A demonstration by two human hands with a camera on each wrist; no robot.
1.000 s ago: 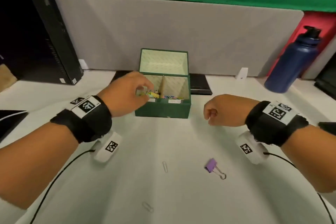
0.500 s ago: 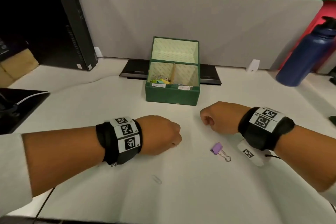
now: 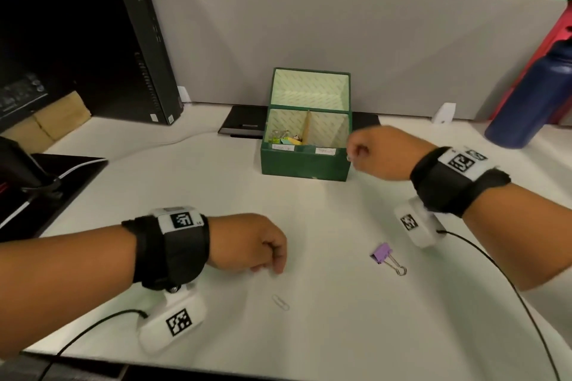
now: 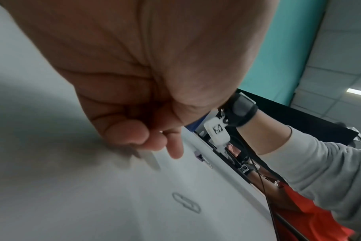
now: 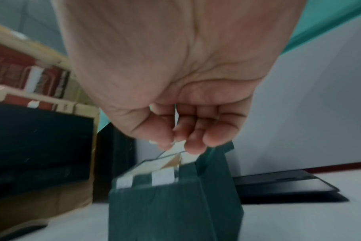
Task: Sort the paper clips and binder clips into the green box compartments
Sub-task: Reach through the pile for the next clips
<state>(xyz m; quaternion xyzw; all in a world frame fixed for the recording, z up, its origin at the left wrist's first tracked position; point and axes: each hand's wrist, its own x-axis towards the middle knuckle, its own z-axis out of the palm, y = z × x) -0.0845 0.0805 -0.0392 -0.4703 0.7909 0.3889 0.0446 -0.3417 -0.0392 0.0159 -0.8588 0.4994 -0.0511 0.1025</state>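
Hands first: the left hand (image 3: 247,244) hangs low over the bench (image 3: 309,334), fingers curled around what looks like a paper clip, though I cannot be sure. Another paper clip (image 3: 280,302) and a purple binder clip (image 3: 383,255) lie loose. The right hand (image 3: 376,153), pinching something small, is beside the green box (image 3: 305,164); best release it squarely over the right compartment.

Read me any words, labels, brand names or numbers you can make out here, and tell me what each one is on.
None reads clearly.
Two white labels on the green box front: handwritten, too blurred; left label, right label.
Black tower: vertical lettering and small stickers, too small.
Wrist bands and camera pods: square black-and-white marker codes, not words.
Blue bottle: no text visible.
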